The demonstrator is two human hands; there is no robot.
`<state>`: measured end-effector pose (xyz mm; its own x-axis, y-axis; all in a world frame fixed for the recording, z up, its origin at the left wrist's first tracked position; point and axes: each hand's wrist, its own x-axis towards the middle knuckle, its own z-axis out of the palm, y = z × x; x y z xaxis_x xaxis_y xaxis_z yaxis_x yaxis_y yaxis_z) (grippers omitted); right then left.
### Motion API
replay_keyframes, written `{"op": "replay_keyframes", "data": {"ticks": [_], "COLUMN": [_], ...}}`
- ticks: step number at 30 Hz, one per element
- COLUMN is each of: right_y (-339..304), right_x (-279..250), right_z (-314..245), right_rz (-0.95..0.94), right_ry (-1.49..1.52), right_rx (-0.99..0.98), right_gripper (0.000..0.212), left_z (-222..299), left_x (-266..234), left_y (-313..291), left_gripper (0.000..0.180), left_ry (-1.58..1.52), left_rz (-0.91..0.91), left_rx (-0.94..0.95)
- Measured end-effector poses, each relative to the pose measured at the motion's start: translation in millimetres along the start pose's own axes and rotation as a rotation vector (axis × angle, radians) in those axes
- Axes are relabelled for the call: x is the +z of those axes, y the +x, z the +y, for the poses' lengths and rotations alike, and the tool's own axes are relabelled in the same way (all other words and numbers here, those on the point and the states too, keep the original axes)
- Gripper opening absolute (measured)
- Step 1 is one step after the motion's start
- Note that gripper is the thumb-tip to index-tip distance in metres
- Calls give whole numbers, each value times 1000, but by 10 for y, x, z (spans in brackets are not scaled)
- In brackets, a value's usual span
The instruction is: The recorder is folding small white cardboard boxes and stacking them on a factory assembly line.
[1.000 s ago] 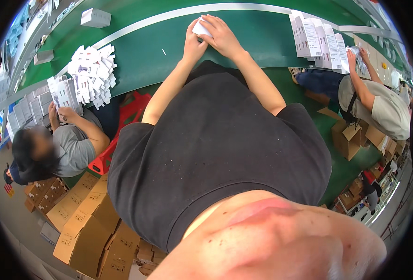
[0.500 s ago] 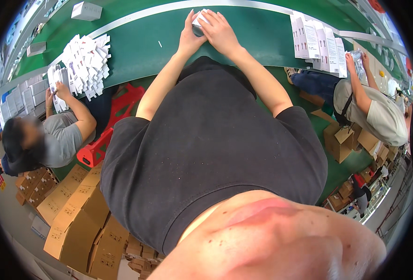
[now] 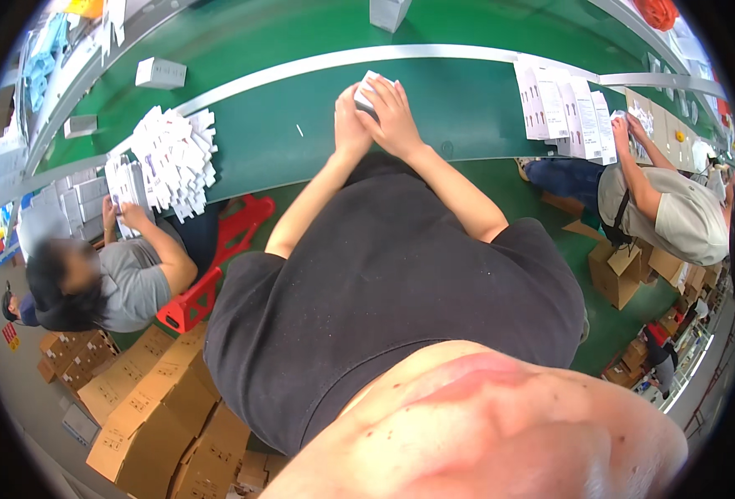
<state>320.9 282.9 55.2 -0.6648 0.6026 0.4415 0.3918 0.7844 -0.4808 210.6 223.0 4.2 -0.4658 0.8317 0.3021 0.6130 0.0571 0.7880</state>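
Both my hands are closed around a small white box (image 3: 367, 89) above the green table, in front of my torso. My left hand (image 3: 350, 123) grips its left side, and my right hand (image 3: 392, 116) lies over its right side and top. Part of the box is hidden behind my fingers. A large heap of flat white cartons (image 3: 174, 158) lies on the table to the left. On the right stand several upright printed white cartons (image 3: 579, 116).
Beyond a white strip (image 3: 334, 63) runs a green belt bearing white boxes (image 3: 161, 73). A co-worker in grey (image 3: 139, 279) handles cartons at the left; another person (image 3: 663, 200) works at the right. A red stool (image 3: 189, 303) and brown cardboard boxes (image 3: 147, 424) are at the left.
The view has tilted, so the table and my hands appear lower. Another white box now shows on the far belt. My hands still hold the small box, their fingers slightly shifted.
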Motion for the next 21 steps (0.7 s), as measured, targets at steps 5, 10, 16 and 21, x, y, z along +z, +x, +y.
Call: {"op": "replay_keyframes", "data": {"ticks": [5,10,16,21], "right_y": [272,1083,1940,2089], "right_x": [-37,-101,347,496], "right_z": [309,773,1403,1504], "right_rz": [235,280,255,88], "right_ry": [336,482,225,415], "right_rx": [170,710,790,801], "right_gripper": [51,74,101,62], "left_z": [212,-378,-1397,-1426], "left_x": [-205,-502,-997,-1232], "left_y": [318,1201,2112,2219], "left_gripper": [77,93,92,92], "left_ry": [-58,-184,255,151], "left_rz": [-51,261,397,268], "left_rx": [-229,-411,-377,-490]}}
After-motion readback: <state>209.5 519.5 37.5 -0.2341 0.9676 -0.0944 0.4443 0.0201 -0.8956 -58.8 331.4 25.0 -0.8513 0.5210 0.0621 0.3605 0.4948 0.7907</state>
